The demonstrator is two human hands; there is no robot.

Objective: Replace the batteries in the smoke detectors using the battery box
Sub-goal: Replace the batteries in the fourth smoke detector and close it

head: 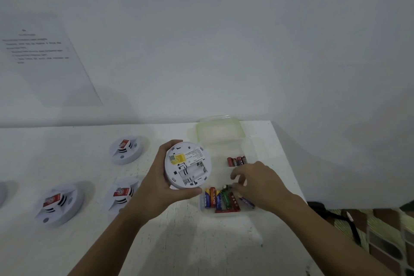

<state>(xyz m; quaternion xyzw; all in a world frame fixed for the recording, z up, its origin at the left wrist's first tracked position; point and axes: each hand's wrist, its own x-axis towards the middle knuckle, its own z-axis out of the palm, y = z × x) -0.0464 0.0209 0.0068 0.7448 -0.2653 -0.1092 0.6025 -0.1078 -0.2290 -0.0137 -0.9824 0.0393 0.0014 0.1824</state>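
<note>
We record the left hand (161,184) gripping a white smoke detector (188,167) by its rim, underside up, battery bay exposed. At its 3 o'clock the clear battery box (220,175) sits open on the white table (179,242). The right hand (257,184) reaches into the box, fingers curled at a green battery (226,197) — we cannot tell whether it is pinched. Red batteries (237,161) lie at the box's 12 o'clock end. A second detector (126,149) rests at 10 o'clock of the held one, a third detector (122,195) and a fourth detector (59,204) at 8 o'clock.
</note>
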